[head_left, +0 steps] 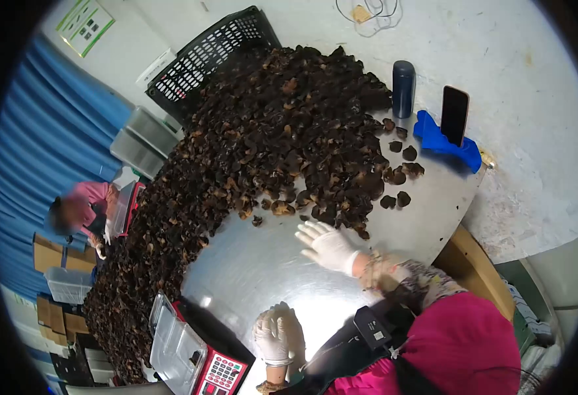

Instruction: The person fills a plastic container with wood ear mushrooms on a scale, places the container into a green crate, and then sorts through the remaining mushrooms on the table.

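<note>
The metal table (236, 263) carries a very large heap of dark mushrooms (289, 131), which spreads from the upper middle to the lower left of the frame. At the left, before a blue curtain (45, 112), a co-worker (91, 197) leans at the far edge of the heap, with gloved hands close to it. A black perforated crate (206, 56) stands against the heap at upper left. At the bottom, beside the heap, is a red scale (220, 375) with a keypad, and a clear plastic box (177, 349) is at its left side. Toward the upper right, a dark bottle (403, 89) and a phone (454, 115) stand near a blue cloth (450, 145).

As I judge it, much is left and little is done: the heap is big and loose, some single pieces lie apart on its right side, and in the box I can see only one dark piece.

The right hand (328, 250), in a white glove, is just beside the lower edge of the heap; its fingers are extended and somewhat spread, and no mushroom is seen in them. The left hand (272, 339), also gloved, is near the scale, with fingers bent inward; whether they hold something, I cannot tell.
</note>
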Tool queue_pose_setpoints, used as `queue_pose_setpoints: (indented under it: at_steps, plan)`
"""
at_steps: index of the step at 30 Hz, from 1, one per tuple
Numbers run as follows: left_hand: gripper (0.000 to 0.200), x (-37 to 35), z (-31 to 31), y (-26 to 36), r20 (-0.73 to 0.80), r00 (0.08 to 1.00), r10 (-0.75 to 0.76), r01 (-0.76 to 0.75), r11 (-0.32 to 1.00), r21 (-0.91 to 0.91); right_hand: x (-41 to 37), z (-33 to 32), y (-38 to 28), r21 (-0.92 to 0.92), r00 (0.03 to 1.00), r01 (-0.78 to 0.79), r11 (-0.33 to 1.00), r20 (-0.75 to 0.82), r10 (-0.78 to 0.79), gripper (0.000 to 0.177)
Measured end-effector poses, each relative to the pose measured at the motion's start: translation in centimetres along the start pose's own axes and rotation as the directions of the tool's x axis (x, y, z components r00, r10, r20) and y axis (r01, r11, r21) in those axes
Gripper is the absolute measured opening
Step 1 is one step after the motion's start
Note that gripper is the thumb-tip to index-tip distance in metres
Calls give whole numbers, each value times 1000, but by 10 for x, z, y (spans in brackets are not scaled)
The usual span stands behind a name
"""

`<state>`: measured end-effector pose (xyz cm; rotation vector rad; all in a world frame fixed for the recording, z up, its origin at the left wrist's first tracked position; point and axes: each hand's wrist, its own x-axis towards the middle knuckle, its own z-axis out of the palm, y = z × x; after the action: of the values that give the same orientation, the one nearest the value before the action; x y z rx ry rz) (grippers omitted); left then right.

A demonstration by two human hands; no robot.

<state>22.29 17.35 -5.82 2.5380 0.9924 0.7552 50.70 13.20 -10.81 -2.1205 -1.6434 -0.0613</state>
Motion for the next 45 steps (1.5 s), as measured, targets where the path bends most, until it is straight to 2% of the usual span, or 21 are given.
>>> queue_pose_setpoints:
  at_steps: [3, 6, 8, 10, 12, 14, 16, 17, 19, 21, 25, 28, 30, 32, 33, 34, 37, 38, 40, 44, 45]
  plan:
    - [22, 6, 17, 4, 101, 995, 15, -7, 996, -85, -24, -44, 72, 244, 975, 152, 958, 122, -186, 38]
    - [23, 10, 32, 6, 100, 991, 93, -77, 985, -152, -38, -70, 112, 323, 924, 368, 872, -22, -382, 20]
    - [22, 13, 41, 8, 92, 990, 104, -86, 980, -181, -42, -94, 114, 267, 909, 416, 869, -148, -390, 12]
    - [22, 17, 46, 11, 84, 990, 111, -97, 983, -155, -35, -108, 112, 418, 923, 337, 844, -325, -208, 8]
    - [24, 17, 46, 14, 118, 991, 67, -47, 986, -162, -22, -122, 126, 412, 893, 195, 890, -450, 13, 8]
    - [28, 19, 51, 14, 33, 999, 33, -23, 968, -251, -2, -147, 143, 309, 837, -203, 929, -439, 328, 24]
    - [39, 18, 51, 11, 7, 1000, -17, 18, 974, -227, 20, -123, 181, -42, 672, -642, 765, -511, 536, 49]
    - [45, 14, 54, 9, 6, 996, -90, 87, 951, -298, 31, -113, 187, 15, 597, -778, 628, -295, 746, 68]
    - [52, 16, 61, 10, 6, 987, -160, 151, 919, -365, 51, -92, 128, -101, 724, -689, 718, -30, 690, 79]
    - [63, 15, 68, 18, 140, 912, -386, 279, 335, -900, 56, -70, 59, -267, 867, -491, 829, -61, 494, 78]
    - [66, 22, 67, 30, 127, 903, -412, 253, 268, -930, 21, -31, -42, -214, 990, -111, 971, 59, 126, 66]
    - [67, 13, 72, 8, 73, 936, -343, 188, 314, -931, -12, -14, -76, -98, 955, 234, 967, 208, -210, 54]
    - [67, 18, 65, 5, 54, 947, -318, 187, 405, -895, -26, -8, -82, 150, 915, 323, 934, 204, -349, 47]
    - [69, 16, 59, 4, 72, 948, -309, 258, 619, -742, -26, -10, -70, 171, 870, 465, 869, 94, -484, 38]
    - [67, 15, 69, 9, 39, 940, -339, 190, 426, -885, -25, -10, -62, 197, 841, 512, 836, 82, -535, 36]
    - [66, 21, 67, 26, 72, 909, -410, 197, 272, -942, -20, -23, -49, 243, 868, 472, 847, 40, -495, 35]
    - [63, 16, 70, 21, 114, 899, -424, 204, 174, -963, 22, -66, 15, 33, 992, 26, 999, -127, -21, 38]
    - [62, 13, 77, 11, 122, 890, -440, 263, 276, -925, 35, -70, 39, -123, 967, -183, 975, -200, 157, 45]
    - [62, 9, 79, 1, 44, 939, -341, 229, 525, -820, 61, -68, 92, -80, 832, -508, 858, -304, 465, 53]
    - [63, 14, 71, 3, -3, 965, -262, 218, 810, -544, 95, -54, 109, -129, 713, -694, 708, -253, 654, 61]
    - [59, 14, 72, 2, -74, 953, -293, 211, 821, -531, 98, -54, 88, -138, 771, -637, 759, -137, 622, 64]
